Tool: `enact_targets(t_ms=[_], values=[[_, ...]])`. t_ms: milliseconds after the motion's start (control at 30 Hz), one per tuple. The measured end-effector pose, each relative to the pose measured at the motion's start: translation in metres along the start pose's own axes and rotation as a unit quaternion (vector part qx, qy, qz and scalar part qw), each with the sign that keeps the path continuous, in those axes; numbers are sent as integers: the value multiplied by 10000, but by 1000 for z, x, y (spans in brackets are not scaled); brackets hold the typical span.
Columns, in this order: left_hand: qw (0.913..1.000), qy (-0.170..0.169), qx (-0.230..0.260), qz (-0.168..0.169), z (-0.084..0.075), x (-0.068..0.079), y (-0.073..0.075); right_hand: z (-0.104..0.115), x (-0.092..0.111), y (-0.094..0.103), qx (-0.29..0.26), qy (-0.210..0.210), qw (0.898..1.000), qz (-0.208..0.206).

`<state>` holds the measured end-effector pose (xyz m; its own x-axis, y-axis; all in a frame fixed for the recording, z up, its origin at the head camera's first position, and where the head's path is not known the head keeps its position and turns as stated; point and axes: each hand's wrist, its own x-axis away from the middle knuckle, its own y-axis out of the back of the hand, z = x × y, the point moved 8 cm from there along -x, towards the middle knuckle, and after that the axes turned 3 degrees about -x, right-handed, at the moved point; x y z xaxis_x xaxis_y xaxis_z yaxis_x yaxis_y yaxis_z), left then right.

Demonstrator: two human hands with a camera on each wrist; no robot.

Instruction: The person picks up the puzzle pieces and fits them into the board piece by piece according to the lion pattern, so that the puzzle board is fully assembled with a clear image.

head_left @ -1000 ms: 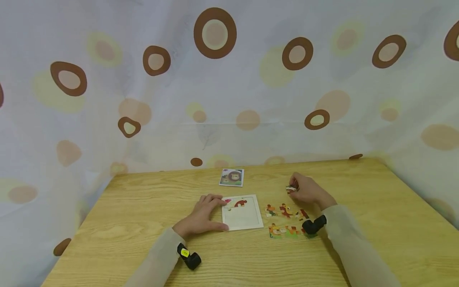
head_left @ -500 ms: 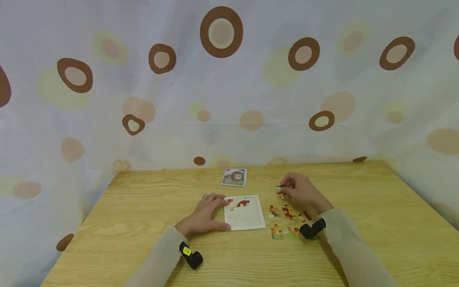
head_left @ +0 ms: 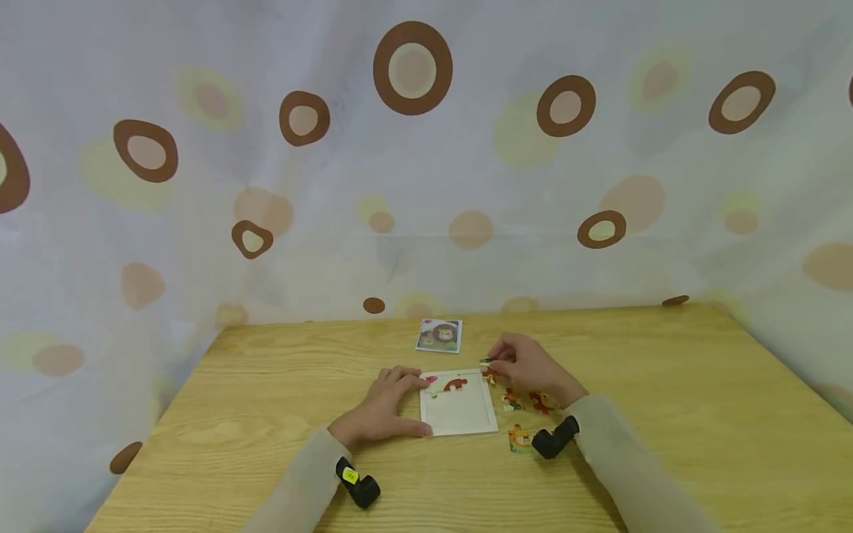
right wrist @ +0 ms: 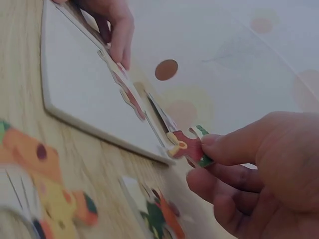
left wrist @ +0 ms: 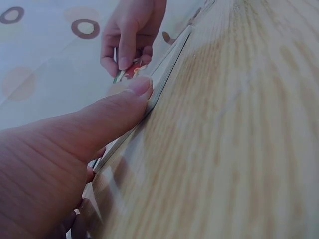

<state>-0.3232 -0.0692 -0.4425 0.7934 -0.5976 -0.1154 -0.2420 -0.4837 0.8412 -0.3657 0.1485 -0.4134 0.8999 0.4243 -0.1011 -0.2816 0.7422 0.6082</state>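
Note:
A white square puzzle tray (head_left: 460, 418) lies flat on the table, with joined pieces (head_left: 455, 385) along its upper left. At its left side rests my left hand (head_left: 383, 407), its straight thumb (left wrist: 117, 117) against the edge near the lower corner and its fingers touching the upper corner. My right hand (head_left: 533, 366) pinches a red and green jigsaw piece (right wrist: 187, 147) between thumb and fingers, by the tray's upper right corner. Loose jigsaw pieces (head_left: 520, 438) lie right of the tray, some hidden under the right wrist.
Behind the tray lies a square lion picture card (head_left: 440, 335). Black cameras (head_left: 556, 438) are strapped to both wrists. A patterned cloth (head_left: 426, 185) hangs behind the wooden table (head_left: 220, 422).
My right hand has moved left, carrying the jigsaw piece from beyond the loose pieces to the tray's upper right corner. The left hand stays at the tray's left side.

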Motion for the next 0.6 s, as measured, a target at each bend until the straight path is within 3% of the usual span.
enact_targets(t_ms=[233, 433, 600], values=[[10000, -84, -33, 30, -2, -1, 3, 13, -7, -17, 91, 210, 9995, 211], [9999, -89, -49, 78, -1, 1, 4, 11, -12, -35, -171, -11, 9996, 241], [9999, -96, -30, 67, 2, 1, 4, 10, -17, -39, -163, -490, 9986, 148]])
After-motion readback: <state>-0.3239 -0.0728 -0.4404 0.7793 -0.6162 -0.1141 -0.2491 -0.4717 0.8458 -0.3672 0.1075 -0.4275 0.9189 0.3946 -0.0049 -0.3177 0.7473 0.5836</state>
